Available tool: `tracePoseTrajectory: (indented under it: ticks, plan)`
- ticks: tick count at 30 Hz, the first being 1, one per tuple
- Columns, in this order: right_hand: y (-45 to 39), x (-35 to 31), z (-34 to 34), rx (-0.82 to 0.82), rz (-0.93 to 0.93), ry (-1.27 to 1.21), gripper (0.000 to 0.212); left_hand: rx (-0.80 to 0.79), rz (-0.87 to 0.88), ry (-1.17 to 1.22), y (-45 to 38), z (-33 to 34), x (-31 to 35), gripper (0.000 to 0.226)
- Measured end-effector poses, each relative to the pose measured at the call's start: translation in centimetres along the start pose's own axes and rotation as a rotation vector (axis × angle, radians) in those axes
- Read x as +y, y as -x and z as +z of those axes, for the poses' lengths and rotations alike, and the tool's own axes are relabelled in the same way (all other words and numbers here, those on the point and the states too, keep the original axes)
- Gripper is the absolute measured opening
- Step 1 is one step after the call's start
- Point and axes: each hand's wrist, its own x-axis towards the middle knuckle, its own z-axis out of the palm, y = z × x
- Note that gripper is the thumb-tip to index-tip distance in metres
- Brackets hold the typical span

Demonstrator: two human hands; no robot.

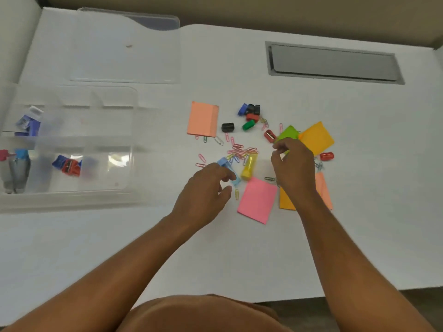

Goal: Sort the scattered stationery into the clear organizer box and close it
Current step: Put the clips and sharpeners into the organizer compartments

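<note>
Scattered stationery [247, 149] spread across centre and centre-right of frame on white table [239, 255]. Clear organizer box [69, 140] at left edge, lid [124, 49] swung open toward upper left; a few blue and red pieces already in compartments.

Left hand [206, 188], centre of frame: fingers curled around light-blue item [227, 168], apparently gripping; exact contact partly hidden. Right hand [292, 164], right of centre: thumb and fingertips pinching edge of green sticky pad [287, 135].

Handling judged as follows. Sticky pads: light, flexible, sheets prone to fanning; best taken across whole thickness at an edge. Paper clips [239, 150]: tiny, slick wire lying flat, tangled in a heap; better gathered than picked singly. Sharpeners [250, 113]: small, rigid, smooth plastic; simple pinch across sides.

Appearance: pads salmon, pink, orange, green; clips pastel; sharpeners black, red, green, blue; yellow translucent tube [249, 167] beside heap.
</note>
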Motion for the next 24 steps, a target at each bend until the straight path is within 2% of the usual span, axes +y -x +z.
tracePoseTrajectory:
  ticks: [4, 8, 10, 13, 15, 17, 19, 21, 22, 24]
  plan:
    - [-2.2, 2.8, -0.1, 0.014, -0.067, 0.095, 0.023, 0.075, -0.018, -0.027, -3.9, 2.0, 2.2, 0.024]
    - [-6.2, 2.4, 1.4, -0.114, -0.193, 0.325, 0.039, 0.22, -0.085, -0.128, -8.4, 2.8, 3.3, 0.028]
    - [-7.5, 2.1, 2.1, -0.176, -0.19, 0.377, 0.036, 0.294, -0.121, -0.184, -10.6, 2.7, 3.2, 0.034]
    - [-7.8, 2.2, 2.5, -0.173, -0.207, 0.317, 0.032, 0.293, -0.122, -0.312, -13.5, 2.4, 2.2, 0.047]
    - [-7.4, 2.0, 2.1, -0.15, -0.151, 0.082, 0.031, 0.245, -0.102, -0.4, -14.9, 2.3, 1.3, 0.051]
    - [-6.8, 1.5, 1.3, -0.144, 0.033, -0.266, 0.024, 0.205, -0.101, -0.423, -15.9, 2.1, 0.8, 0.046]
    - [-5.9, 0.8, 0.1, -0.181, 0.379, -0.776, 0.014, 0.186, -0.095, -0.392, -16.3, 1.9, 0.6, 0.037]
    - [-4.7, 0.6, -0.9, -0.246, 0.707, -1.241, 0.018, 0.244, -0.083, -0.303, -16.5, 1.6, 0.9, 0.031]
    - [-4.1, 0.9, -1.1, -0.269, 0.789, -1.355, 0.018, 0.294, -0.057, -0.249, -16.5, 1.5, 1.5, 0.029]
    - [-3.1, 1.5, -1.4, -0.309, 0.828, -1.401, 0.016, 0.338, 0.041, -0.188, -16.4, 1.7, 3.0, 0.028]
